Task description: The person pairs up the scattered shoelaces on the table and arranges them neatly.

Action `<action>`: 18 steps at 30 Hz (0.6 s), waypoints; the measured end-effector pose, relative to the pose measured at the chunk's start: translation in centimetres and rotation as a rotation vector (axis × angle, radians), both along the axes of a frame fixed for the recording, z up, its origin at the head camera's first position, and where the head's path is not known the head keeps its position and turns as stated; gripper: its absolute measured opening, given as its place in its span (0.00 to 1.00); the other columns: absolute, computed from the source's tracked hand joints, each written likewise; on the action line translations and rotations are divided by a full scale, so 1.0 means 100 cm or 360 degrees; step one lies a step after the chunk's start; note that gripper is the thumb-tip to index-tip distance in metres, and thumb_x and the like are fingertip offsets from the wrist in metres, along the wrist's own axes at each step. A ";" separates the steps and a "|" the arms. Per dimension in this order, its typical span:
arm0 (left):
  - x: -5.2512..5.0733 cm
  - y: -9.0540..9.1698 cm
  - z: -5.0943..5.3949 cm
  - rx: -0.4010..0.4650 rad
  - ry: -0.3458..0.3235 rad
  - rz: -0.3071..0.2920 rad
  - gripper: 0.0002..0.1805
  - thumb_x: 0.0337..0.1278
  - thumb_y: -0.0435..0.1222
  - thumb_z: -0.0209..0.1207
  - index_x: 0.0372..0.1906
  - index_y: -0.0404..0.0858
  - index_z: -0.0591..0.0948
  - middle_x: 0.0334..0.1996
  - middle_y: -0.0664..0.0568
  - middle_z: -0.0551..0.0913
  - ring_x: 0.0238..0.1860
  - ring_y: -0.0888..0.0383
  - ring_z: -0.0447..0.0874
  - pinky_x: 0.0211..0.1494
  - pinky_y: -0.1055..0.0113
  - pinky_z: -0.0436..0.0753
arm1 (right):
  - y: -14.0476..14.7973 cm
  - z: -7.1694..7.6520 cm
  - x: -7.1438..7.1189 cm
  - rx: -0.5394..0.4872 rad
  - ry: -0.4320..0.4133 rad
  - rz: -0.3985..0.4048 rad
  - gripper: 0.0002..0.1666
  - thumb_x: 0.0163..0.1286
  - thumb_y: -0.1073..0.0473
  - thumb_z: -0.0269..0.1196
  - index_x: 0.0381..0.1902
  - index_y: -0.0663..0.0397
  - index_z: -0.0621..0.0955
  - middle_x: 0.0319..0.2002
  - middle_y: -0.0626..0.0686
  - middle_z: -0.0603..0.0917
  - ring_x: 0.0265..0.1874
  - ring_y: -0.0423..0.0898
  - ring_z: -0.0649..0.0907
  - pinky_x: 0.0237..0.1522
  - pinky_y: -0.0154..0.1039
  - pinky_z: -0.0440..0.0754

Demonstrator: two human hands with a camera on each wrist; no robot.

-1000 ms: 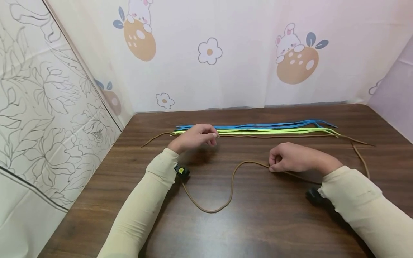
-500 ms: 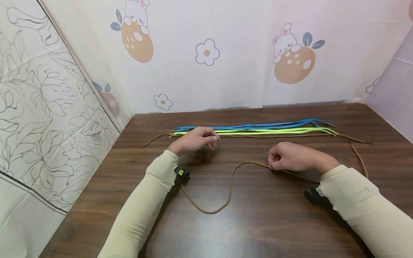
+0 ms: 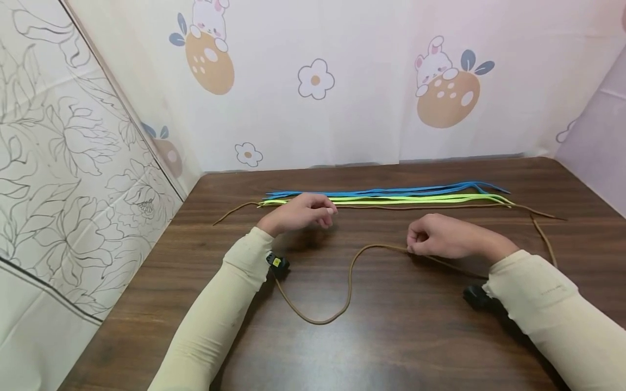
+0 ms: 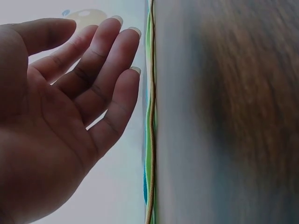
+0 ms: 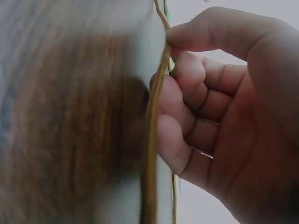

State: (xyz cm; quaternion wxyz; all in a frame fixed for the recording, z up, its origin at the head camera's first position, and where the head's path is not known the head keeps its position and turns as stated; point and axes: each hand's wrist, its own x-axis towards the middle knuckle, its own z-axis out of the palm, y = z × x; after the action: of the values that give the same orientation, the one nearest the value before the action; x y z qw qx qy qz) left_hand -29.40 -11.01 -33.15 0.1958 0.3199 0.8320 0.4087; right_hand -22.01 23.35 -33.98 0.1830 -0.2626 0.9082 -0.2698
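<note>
A brown cord [image 3: 350, 282] snakes over the near part of the table in an S-shaped curve. My right hand [image 3: 445, 236] pinches it low over the tabletop; in the right wrist view the thumb [image 5: 194, 36] lies against the cord [image 5: 152, 140], the other fingers curled. My left hand [image 3: 303, 210] is held over the table with loosely bent fingers and nothing in them, as its bare palm [image 4: 51, 121] confirms in the left wrist view. It is nearest the row of laces at the back, hiding part of them from the head view.
Blue laces [image 3: 415, 190], yellow-green laces [image 3: 401, 200] and another brown cord [image 3: 391, 207] lie stretched across the back of the wooden table [image 3: 391, 347]. A brown cord end [image 3: 544, 239] shows at the right. Patterned cloth [image 3: 362, 125] hangs behind and at the left.
My left hand has drifted very slightly to the right. The right hand keeps its pinch on the brown cord at about the same spot, and the view has shifted a little.
</note>
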 end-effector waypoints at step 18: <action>0.003 0.012 -0.008 -0.0036 -0.0076 -0.0158 0.14 0.75 0.37 0.54 0.54 0.31 0.80 0.39 0.46 0.86 0.42 0.51 0.85 0.51 0.61 0.82 | -0.004 0.002 0.000 -0.0124 0.0207 -0.0136 0.08 0.76 0.54 0.61 0.36 0.49 0.80 0.26 0.47 0.78 0.24 0.45 0.76 0.29 0.40 0.75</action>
State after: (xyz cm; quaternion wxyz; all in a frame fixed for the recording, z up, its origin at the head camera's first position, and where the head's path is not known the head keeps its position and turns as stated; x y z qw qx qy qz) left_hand -29.11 -9.76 -33.99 0.2392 0.3486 0.8148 0.3966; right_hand -22.04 22.94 -33.77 0.1016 -0.2475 0.9173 -0.2948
